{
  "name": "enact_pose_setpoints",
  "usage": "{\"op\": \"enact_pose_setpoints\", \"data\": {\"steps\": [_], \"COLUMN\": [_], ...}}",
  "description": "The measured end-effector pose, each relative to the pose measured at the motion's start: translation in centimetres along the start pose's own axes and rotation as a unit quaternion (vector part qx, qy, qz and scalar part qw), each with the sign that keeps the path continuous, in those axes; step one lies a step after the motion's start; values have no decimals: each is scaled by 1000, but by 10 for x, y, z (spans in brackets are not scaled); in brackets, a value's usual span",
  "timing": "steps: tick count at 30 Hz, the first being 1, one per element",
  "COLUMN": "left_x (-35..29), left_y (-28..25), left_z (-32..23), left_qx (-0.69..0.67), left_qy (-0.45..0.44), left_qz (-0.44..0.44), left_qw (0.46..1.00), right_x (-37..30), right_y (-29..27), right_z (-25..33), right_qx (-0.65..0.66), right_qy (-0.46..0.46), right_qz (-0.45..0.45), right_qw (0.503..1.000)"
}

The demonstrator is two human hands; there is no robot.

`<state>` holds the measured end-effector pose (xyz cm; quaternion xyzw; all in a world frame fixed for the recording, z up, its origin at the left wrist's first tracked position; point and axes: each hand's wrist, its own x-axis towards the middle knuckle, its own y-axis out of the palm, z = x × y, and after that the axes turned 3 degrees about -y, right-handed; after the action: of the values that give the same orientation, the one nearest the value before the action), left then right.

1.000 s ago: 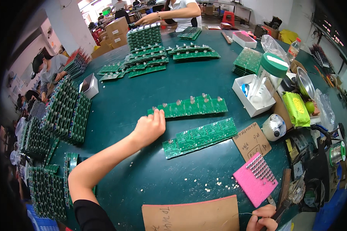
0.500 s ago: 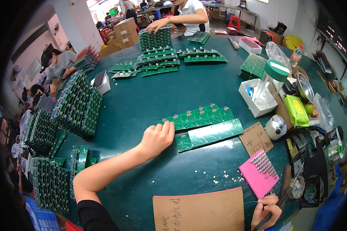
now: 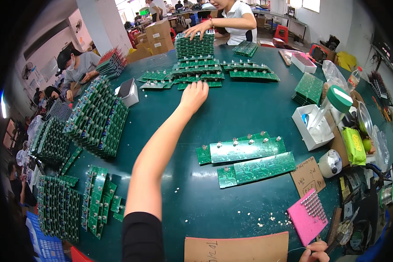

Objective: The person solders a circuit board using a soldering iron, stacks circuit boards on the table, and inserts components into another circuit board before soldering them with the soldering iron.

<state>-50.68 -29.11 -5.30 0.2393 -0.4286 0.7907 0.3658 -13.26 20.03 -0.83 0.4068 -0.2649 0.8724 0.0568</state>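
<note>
My left hand (image 3: 194,97) reaches far across the table, its fingers bent together over the near edge of a green circuit board (image 3: 214,83) at the foot of a stack. The fingertips' grip is partly hidden. At the lower right edge my right hand (image 3: 315,252) is partly cut off. It is closed on a thin solder wire (image 3: 296,249) and a black-handled tool that looks like a soldering iron (image 3: 333,245). Two long circuit boards, an upper board (image 3: 244,150) with metal-topped parts and a lower board (image 3: 262,169), lie mid-table.
A pink foam block (image 3: 302,220) with rows of small metal parts lies near my right hand. Cardboard (image 3: 236,251) is at the front edge. Tall board stacks (image 3: 96,122) stand left. A white box (image 3: 308,131) stands right. A co-worker's hand (image 3: 199,29) rests on the far stack.
My left hand has left the mid-table boards and moved away from me to the far stack. The view has shifted, and my right hand appears lower in it.
</note>
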Motion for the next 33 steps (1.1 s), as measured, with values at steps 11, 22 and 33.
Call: {"op": "enact_pose_setpoints", "data": {"steps": [11,22,33], "left_x": [29,20,7], "left_y": [82,84,87], "left_z": [-10,-3,10], "left_qx": [-12,15,-1], "left_qy": [-69,-15,27], "left_qz": [91,94,95], "left_qw": [993,995,995], "right_x": [18,11,18], "right_y": [2,-1,4], "right_z": [4,-7,-1], "right_qx": [-37,-17,-34], "right_qy": [33,-3,7], "right_qz": [76,76,84], "right_qw": [996,997,996]}}
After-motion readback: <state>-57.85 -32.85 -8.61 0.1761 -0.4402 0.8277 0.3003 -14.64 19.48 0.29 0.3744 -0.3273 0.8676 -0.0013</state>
